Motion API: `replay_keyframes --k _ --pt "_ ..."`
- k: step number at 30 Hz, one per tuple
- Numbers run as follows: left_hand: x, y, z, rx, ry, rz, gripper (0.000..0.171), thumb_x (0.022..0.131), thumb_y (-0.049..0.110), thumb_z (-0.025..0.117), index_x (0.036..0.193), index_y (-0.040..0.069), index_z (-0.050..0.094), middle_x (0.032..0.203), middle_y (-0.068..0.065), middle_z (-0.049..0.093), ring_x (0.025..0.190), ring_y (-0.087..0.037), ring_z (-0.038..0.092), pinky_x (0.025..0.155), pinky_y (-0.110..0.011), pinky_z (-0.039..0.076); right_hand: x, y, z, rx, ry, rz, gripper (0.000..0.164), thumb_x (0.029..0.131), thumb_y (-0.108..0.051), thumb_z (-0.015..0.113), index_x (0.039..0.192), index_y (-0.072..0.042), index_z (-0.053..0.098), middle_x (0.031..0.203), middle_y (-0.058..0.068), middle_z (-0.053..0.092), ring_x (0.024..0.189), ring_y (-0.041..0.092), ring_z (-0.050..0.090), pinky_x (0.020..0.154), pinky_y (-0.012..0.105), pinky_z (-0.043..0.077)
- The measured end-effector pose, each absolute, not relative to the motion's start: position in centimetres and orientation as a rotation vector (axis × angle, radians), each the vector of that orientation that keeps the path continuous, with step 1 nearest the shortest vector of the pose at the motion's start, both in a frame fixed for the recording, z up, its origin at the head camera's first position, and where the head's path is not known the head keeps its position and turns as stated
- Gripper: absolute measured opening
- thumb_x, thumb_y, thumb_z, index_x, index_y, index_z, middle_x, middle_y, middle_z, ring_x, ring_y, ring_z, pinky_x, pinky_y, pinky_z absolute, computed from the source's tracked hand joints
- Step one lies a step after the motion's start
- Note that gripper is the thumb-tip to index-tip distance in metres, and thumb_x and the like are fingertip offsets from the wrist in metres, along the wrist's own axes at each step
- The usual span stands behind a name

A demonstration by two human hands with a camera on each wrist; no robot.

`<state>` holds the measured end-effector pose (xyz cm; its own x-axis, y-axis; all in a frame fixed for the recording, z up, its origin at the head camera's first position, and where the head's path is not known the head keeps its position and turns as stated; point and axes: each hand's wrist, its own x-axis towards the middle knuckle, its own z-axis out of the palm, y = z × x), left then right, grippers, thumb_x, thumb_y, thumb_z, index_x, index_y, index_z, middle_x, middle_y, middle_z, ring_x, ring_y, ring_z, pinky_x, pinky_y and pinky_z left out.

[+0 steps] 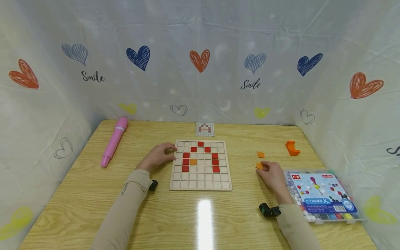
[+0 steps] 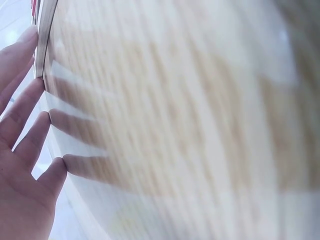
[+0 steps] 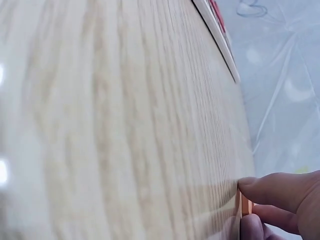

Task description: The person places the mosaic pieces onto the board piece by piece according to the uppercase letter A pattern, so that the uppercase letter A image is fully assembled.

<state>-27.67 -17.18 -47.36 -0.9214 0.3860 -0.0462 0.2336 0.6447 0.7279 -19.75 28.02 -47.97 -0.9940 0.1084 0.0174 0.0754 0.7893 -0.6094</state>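
A square wooden grid board (image 1: 201,180) lies mid-table, with several red tiles (image 1: 200,143) and one orange tile (image 1: 193,162) in its cells. My left hand (image 1: 158,155) touches the board's left edge with its fingertips; in the left wrist view the fingers of that hand (image 2: 25,165) are spread, their tips on the board edge and tabletop. Over at the right, my right hand (image 1: 272,175) pinches an orange square tile (image 1: 259,166) between thumb and fingers. The right wrist view shows this tile (image 3: 245,204) edge-on, low at the tabletop. A second orange tile (image 1: 260,155) lies just behind it.
Behind the board lies a small pattern card (image 1: 205,129). A pink stick-shaped object (image 1: 115,142) lies at the left. To the right are an orange U-shaped piece (image 1: 292,148) and a clear box with a molecular model label (image 1: 325,194), close to my right forearm.
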Motion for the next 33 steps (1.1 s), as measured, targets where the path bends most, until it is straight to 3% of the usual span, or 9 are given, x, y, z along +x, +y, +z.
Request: replay_keyframes --k 7,17,33 --pt "-27.6 -17.2 -47.4 0.478 2.664 1.136 0.037 0.094 0.013 0.071 0.129 0.003 0.065 0.148 -0.02 0.051 0.144 -0.041 0.037 0.122 -0.056 0.027 -21.1 27.7 -48.2 -0.064 -2.952 0.995 0.042 0.093 -0.014 0.069 0.128 0.009 0.063 0.116 0.029 0.065 0.102 0.037 0.064 0.089 0.048 0.055" --pt "-27.6 -17.1 -47.5 0.491 2.687 1.101 0.036 0.094 0.014 0.072 0.127 0.004 0.066 0.148 -0.02 0.051 0.144 -0.041 0.038 0.122 -0.057 0.027 -22.3 26.1 -48.1 0.038 -2.959 1.017 0.031 0.094 -0.015 0.07 0.116 0.007 0.068 0.107 0.023 0.069 0.095 0.034 0.067 0.085 0.049 0.056" --pt "-27.8 -17.2 -47.6 0.489 2.655 1.148 0.038 0.094 0.014 0.071 0.129 0.004 0.064 0.147 -0.02 0.052 0.144 -0.041 0.038 0.122 -0.056 0.027 -22.1 26.0 -47.6 0.102 -2.974 1.072 0.04 0.092 -0.016 0.073 0.123 0.008 0.066 0.111 0.023 0.069 0.097 0.032 0.067 0.088 0.048 0.057"
